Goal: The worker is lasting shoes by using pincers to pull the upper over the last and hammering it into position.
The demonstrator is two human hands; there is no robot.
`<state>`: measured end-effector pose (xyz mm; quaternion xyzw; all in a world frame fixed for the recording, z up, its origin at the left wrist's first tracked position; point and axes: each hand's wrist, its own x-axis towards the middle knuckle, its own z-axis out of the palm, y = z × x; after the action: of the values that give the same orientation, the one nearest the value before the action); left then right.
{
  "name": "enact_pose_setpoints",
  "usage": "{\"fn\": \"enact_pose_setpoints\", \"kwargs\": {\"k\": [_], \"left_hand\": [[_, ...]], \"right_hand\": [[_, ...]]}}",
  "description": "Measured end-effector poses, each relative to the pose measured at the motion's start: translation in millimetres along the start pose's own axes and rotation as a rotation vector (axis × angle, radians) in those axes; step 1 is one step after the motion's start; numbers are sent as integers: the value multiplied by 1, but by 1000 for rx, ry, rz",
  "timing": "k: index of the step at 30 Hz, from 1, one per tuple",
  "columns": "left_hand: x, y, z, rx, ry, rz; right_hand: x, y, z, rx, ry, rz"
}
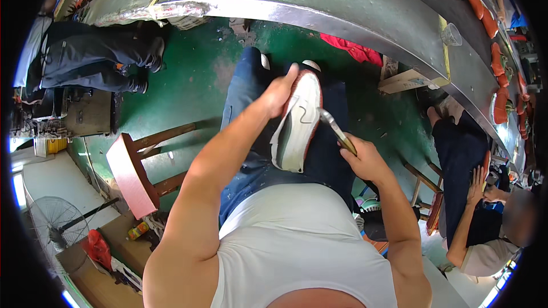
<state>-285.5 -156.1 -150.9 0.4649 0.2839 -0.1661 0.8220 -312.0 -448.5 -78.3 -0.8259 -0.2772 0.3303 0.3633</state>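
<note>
A white shoe (305,117) with a grey section and a reddish edge is held above my lap, its length running toward and away from me. My left hand (278,92) grips its far left edge, with the thumb pointing up. In my right hand (365,162), the fingers are closed round a hand tool (337,129) with a curved metal head and a yellowish handle. The tool's head is at the shoe's right edge, and I cannot tell whether it touches. A thin dark wavy line shows on the shoe's white surface.
A long metal bench (274,8) curves across the far side. Orange shoe-shaped pieces (482,14) line its right part, near a clear cup (451,35). A pink-topped stool (131,177) stands left, beside a fan (57,222). A co-worker (479,222) sits right; another person (103,57) is far left.
</note>
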Motion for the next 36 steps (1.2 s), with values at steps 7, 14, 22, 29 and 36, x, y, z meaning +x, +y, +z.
{"fn": "enact_pose_setpoints", "kwargs": {"k": [7,14,22,29,36], "left_hand": [[-36,-78,-18,166,-76,180],[-61,-82,-15,39,-60,219],[-43,-65,-12,-56,-20,132],[-40,-43,7,4,91,10],[-44,-36,27,284,202,33]], "right_hand": [[38,-17,-7,-232,-27,-230],[67,-53,-7,-362,-375,125],[44,-2,88,449,22,228],[48,1,-11,863,-376,451],[99,-18,-27,-259,-81,-104]]}}
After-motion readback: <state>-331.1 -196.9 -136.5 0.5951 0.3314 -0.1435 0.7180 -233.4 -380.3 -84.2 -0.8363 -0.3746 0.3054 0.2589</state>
